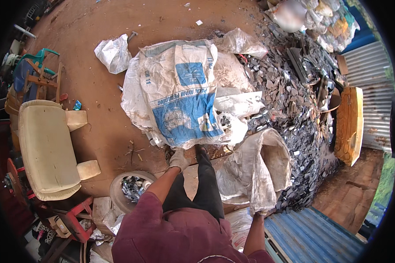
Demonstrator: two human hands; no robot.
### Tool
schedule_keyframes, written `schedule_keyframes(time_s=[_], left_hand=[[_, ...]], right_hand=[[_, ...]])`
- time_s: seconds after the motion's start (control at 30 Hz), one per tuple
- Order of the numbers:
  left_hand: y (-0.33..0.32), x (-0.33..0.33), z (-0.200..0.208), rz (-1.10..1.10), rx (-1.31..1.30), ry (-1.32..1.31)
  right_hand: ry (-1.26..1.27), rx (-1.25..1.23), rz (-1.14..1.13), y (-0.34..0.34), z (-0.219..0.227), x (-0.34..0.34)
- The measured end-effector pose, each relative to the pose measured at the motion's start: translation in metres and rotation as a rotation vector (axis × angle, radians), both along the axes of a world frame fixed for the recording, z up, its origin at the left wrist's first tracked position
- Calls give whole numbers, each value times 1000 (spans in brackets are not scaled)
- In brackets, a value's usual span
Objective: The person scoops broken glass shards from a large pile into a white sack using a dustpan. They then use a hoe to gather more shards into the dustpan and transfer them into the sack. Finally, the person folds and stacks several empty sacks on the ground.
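Note:
My right hand (260, 213), low on the right, is closed on the gathered edge of a dirty white woven sack (237, 175). The sack's wide mouth gapes beside my right leg, over the edge of a heap of dark shards. My left hand (178, 161), in a pale work glove, is at the near edge of a blue-and-white printed sack (166, 92). Its fingers are too unclear to show whether they grip that edge. The printed sack lies spread over other whitish sacks in front of my feet.
Dark broken pieces (294, 118) heap up along the right, near a yellow slab-like object (350, 126) and corrugated metal sheets (368, 87). A round tub (117, 193) of scraps stands by my left leg. A cream padded seat (48, 149) is farther left. Stuffed bags (329, 22) pile at the far right.

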State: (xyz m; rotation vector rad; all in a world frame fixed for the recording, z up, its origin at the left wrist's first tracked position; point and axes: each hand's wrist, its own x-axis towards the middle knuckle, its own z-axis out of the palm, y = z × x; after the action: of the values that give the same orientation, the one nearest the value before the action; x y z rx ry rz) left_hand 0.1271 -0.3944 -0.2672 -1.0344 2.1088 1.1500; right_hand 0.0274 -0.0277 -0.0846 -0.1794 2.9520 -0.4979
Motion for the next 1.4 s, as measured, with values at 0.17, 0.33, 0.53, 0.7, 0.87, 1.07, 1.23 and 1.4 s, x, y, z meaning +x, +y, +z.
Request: schedule_keyframes(time_s=[0.17, 0.33, 0.53, 0.7, 0.87, 1.07, 1.23, 1.4], left_hand=[[65, 9, -152, -443, -417, -51], [102, -67, -229, -289, -442, 325], [91, -131, -269, -157, -414, -39], [50, -134, -184, -302, -28, 245], [-11, -138, -71, -248, 203, 420], [-63, -222, 91, -240, 135, 350], [-47, -256, 203, -374, -51, 274], [2, -214, 258, -698, -154, 279]], right_hand=[[-18, 113, 209, 29, -6, -4], [-91, 173, 305, 33, -16, -15], [-181, 152, 346, 28, -41, -15], [-165, 127, 343, 39, -31, -1], [-95, 13, 410, 44, -33, 0], [-17, -137, 511, 25, -17, 5], [-286, -426, 460, -83, 31, 1], [-330, -424, -75, -159, -42, -7]])
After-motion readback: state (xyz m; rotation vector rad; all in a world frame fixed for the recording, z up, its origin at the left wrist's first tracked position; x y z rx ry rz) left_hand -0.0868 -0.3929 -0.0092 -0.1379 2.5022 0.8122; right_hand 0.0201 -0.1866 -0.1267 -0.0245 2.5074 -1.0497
